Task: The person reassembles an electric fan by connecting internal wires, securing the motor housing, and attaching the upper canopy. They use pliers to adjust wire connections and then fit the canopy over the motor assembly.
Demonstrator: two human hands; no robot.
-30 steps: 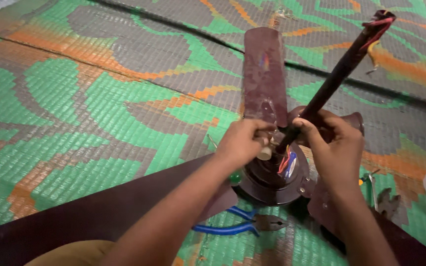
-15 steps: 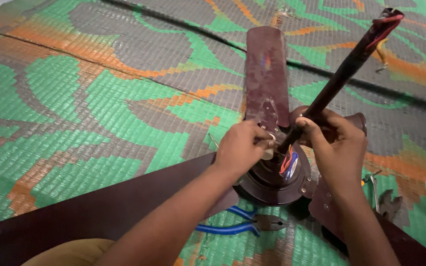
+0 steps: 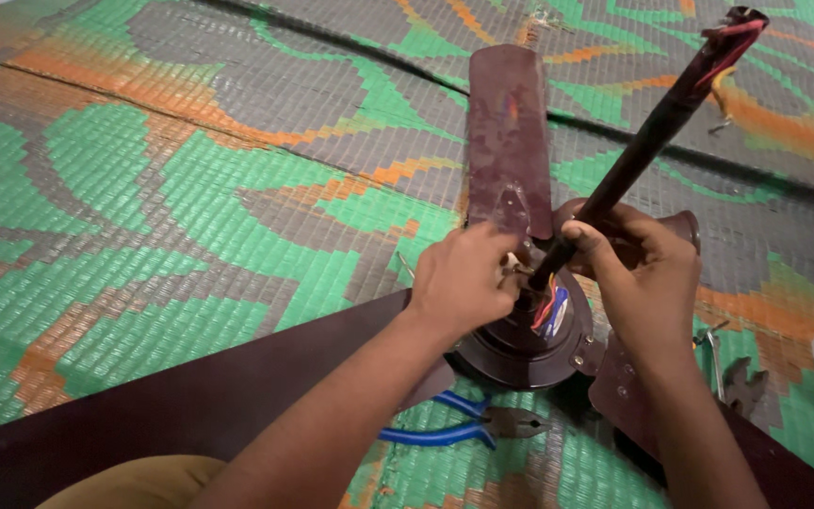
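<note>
The left hand [image 3: 463, 278] is curled nearly closed, fingertips pinched on a small pale part [image 3: 512, 264] at the top of the ceiling fan motor housing [image 3: 520, 344]; what exactly the fingers grip cannot be told. The right hand [image 3: 638, 273] is wrapped around the lower end of the dark downrod [image 3: 647, 141], thumb pressed against it, holding it tilted up and away to the right. Coloured wires [image 3: 546, 306] emerge at the rod's base, between the two hands. The motor housing sits directly beneath both hands on a woven floor mat [image 3: 143, 188] patterned in green, orange and grey. One brown fan blade [image 3: 506, 132] extends away beyond the left hand; another blade [image 3: 190, 405] lies under the left forearm. Blue-handled pliers [image 3: 454, 424] lie on the mat just below the housing, near the left wrist, untouched.
</note>
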